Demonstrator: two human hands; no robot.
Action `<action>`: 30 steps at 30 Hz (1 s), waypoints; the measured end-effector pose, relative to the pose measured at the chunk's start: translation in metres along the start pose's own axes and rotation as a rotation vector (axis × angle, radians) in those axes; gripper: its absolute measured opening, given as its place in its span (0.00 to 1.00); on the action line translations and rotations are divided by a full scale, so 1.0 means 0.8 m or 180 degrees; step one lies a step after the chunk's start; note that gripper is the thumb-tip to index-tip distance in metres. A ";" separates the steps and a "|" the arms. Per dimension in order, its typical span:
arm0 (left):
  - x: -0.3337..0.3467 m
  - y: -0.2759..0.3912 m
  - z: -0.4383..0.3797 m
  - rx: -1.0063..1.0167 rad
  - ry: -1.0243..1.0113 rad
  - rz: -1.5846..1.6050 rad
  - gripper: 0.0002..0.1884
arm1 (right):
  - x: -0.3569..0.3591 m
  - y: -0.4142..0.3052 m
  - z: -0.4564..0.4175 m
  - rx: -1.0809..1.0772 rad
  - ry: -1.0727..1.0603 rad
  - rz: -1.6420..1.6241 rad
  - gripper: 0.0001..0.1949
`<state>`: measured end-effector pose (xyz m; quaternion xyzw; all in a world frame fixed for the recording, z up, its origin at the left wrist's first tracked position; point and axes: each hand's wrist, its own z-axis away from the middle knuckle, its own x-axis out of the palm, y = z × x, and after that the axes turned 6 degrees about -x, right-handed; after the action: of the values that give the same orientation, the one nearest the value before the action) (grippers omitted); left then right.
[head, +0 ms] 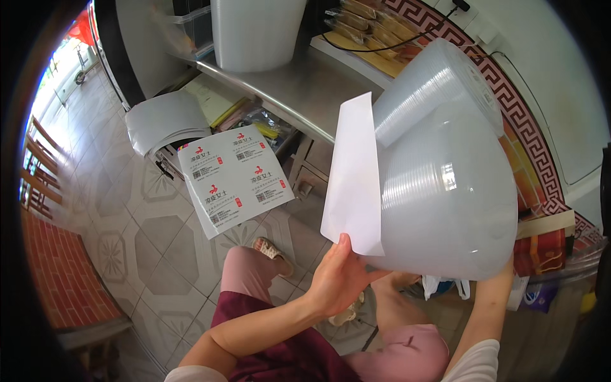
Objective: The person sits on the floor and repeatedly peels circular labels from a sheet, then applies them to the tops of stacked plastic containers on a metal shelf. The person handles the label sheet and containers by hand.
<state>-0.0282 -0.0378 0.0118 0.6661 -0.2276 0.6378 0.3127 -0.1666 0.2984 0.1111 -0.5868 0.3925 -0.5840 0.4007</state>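
Note:
My left hand (336, 277) is at the lower edge of a blank white paper strip (353, 181), its thumb over the strip. The strip stands against the left side of a large stack of nested translucent plastic bowls (444, 200), and my fingers reach under the stack's near edge. Behind that stack, my right hand is hidden; only the right forearm (491, 301) shows below it. A second stack of translucent plastic containers (420, 86) leans behind the first one. Left of my hands, a sheet of printed stickers (238, 184) lies over the open drawer's front, bearing red logos and writing.
Beyond the drawer, a steel worktop (329, 86) carries another tall container stack (258, 33). Several wrapped packs (367, 24) sit on a shelf by the wall, a black cable (382, 50) crossing them. White sheets (167, 119) curve over the drawer's left end. Wooden chairs (43, 167) stand far left.

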 end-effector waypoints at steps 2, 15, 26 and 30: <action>0.002 0.001 0.000 -0.0006 0.0024 0.0038 0.27 | 0.003 0.000 0.003 -0.0007 0.0016 -0.0006 0.32; 0.010 0.021 -0.019 0.0118 -0.0057 -0.0369 0.29 | 0.031 0.032 0.001 -0.0150 -0.0023 -0.0361 0.33; 0.007 0.020 -0.095 0.0586 0.0546 -0.0252 0.13 | 0.144 0.023 0.130 -0.3737 0.0526 0.3539 0.34; -0.001 0.008 -0.083 0.0346 0.0424 -0.0271 0.10 | 0.187 0.016 0.137 -0.4104 0.0109 0.5562 0.33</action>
<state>-0.0801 0.0045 0.0112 0.6473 -0.1428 0.6782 0.3173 -0.0555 0.1563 0.1550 -0.1965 0.9129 0.2110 0.2888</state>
